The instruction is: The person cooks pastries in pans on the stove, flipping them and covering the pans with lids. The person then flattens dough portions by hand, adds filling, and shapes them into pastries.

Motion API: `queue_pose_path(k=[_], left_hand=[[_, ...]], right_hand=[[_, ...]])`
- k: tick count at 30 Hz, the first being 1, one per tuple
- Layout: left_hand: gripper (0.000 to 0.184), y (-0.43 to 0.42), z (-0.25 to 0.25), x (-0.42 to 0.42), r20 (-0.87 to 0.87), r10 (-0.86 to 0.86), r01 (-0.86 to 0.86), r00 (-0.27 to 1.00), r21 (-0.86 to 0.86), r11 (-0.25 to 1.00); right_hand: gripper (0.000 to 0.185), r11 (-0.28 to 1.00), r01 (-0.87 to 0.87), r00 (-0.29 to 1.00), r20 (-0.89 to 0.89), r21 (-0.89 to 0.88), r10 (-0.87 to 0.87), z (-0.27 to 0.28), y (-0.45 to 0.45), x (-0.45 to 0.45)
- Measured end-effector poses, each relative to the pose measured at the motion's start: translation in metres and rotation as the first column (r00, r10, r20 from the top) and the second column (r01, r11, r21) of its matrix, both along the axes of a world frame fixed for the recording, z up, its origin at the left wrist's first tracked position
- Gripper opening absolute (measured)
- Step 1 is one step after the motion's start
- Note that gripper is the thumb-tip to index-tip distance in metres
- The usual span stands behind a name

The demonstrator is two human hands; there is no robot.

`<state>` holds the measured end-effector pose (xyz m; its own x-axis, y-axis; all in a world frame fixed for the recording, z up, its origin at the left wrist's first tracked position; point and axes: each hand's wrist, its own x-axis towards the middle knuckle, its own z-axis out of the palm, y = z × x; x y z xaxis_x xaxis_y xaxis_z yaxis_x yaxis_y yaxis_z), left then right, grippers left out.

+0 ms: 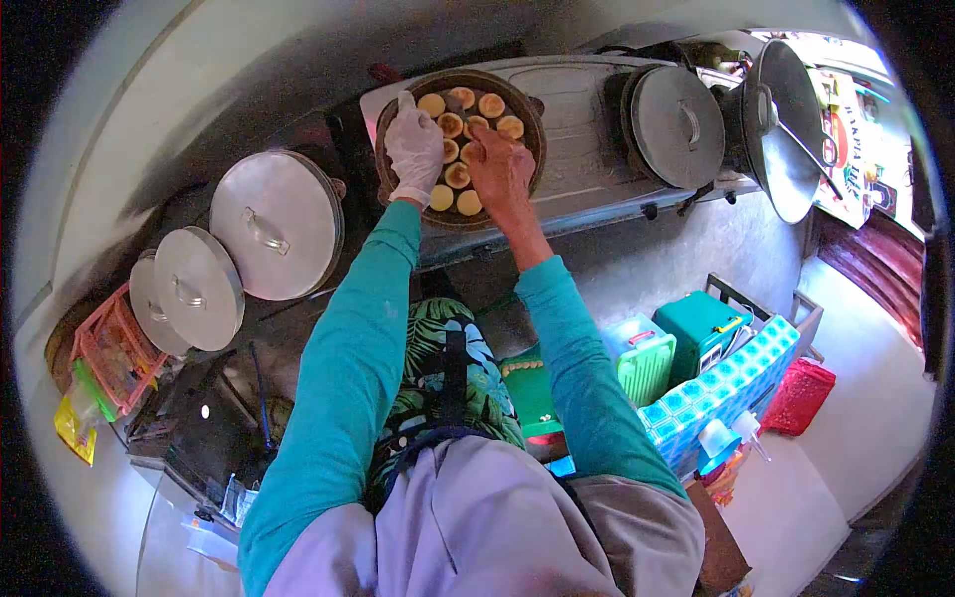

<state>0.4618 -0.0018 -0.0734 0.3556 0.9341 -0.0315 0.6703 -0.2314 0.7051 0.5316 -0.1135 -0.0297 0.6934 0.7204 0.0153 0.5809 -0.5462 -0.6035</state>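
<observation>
Currently both hands are over a wide, dark round pan (466, 79) at the near wall, with small round cakes (490, 105) spread inside it. The left hand (414, 151), in a thin whitish glove, is above the pan's left side, fingers drawn fairly close together; whether it grips anything cannot be told. The right hand (502, 169) is bare and reaches in from the lower right, its fingertips narrowed together at a browned cake near the middle. They appear to touch it, though a firm hold cannot be made out. Most of the cakes show browned tops, while a few, such as two at the pan's lower edge, look pale.

Right of the pan runs a grey metal bench (572, 114), bearing a round grey lid (678, 127) with a handle; beyond that, a large metal wok (781, 139) is tilted on its side. To the left of the pan, a big round metal cover (269, 224) sits beside smaller ones, with an orange-red basket (109, 323) farther out.
</observation>
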Motion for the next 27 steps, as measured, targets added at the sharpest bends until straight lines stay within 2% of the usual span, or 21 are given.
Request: queue_pose_path(k=[1, 3, 4, 6, 7, 9, 10, 13, 16, 20, 22, 23, 25, 27], left_hand=[[0.034, -0.002, 0.004, 0.000, 0.000, 0.002, -0.002, 1.000, 0.000, 1.000], [0.040, -0.002, 0.012, -0.003, -0.013, -0.020, 0.021, 1.000, 0.020, 1.000], [0.040, -0.004, 0.013, -0.008, -0.015, -0.018, 0.018, 1.000, 0.016, 1.000], [0.025, -0.003, 0.015, -0.016, -0.015, 0.005, -0.004, 1.000, 0.075, 0.997], [0.025, -0.002, 0.010, -0.020, -0.009, 0.005, -0.004, 1.000, 0.077, 0.997], [0.044, -0.001, -0.006, -0.034, 0.096, -0.036, -0.003, 0.995, 0.373, 0.928], [0.044, 0.000, -0.005, -0.037, 0.092, -0.033, -0.004, 0.995, 0.375, 0.927], [0.046, -0.001, 0.000, -0.040, -0.163, 0.016, -0.014, 0.987, 0.017, 1.000], [0.044, -0.004, 0.013, -0.038, -0.092, 0.001, -0.004, 0.996, -0.026, 1.000], [0.043, -0.005, 0.008, -0.049, -0.048, 0.026, -0.022, 0.998, 0.082, 0.996], [0.040, -0.007, 0.015, -0.062, 0.006, -0.136, 0.134, 0.991, 0.158, 0.978], [0.040, -0.009, 0.017, -0.063, 0.010, -0.137, 0.134, 0.991, 0.160, 0.978], [0.039, -0.012, 0.021, -0.069, 0.023, 0.059, -0.062, 0.998, 0.148, 0.987], [0.039, -0.015, 0.025, -0.077, 0.003, 0.072, -0.071, 0.997, 0.175, 0.982]], right_hand=[[0.023, 1.000, -0.002, 1.000, 0.000, 0.000, 0.002, 0.005, -0.001, -0.002], [0.023, 0.990, 0.017, 0.999, -0.035, 0.138, -0.012, 0.017, -0.005, -0.008], [0.023, 0.991, 0.015, 0.999, -0.037, 0.134, -0.010, 0.024, -0.008, -0.011], [0.021, 0.996, 0.002, 1.000, -0.026, 0.088, 0.000, 0.036, -0.011, -0.012], [0.021, 0.996, 0.002, 1.000, -0.020, 0.090, 0.000, 0.037, -0.010, -0.011], [0.020, 0.999, 0.027, 1.000, -0.005, 0.030, -0.027, 0.032, -0.010, -0.014], [0.020, 0.999, 0.024, 1.000, -0.010, 0.032, -0.023, 0.026, -0.009, -0.016], [0.021, 0.997, -0.054, 0.999, 0.006, 0.051, 0.054, 0.008, -0.006, -0.023], [0.022, 0.998, -0.054, 0.998, -0.019, 0.016, 0.055, 0.005, -0.004, -0.032], [0.024, 0.994, -0.042, 0.998, -0.052, 0.101, 0.048, 0.031, -0.014, -0.046], [0.025, 0.988, -0.038, 0.999, -0.023, 0.150, 0.042, 0.033, -0.018, -0.045], [0.023, 0.993, -0.019, 1.000, -0.017, 0.119, 0.021, 0.029, -0.019, -0.045], [0.021, 0.996, -0.001, 1.000, -0.014, 0.092, 0.003, 0.028, -0.015, -0.044], [0.023, 0.998, 0.005, 0.999, -0.040, -0.060, -0.007, 0.030, -0.010, -0.046]])
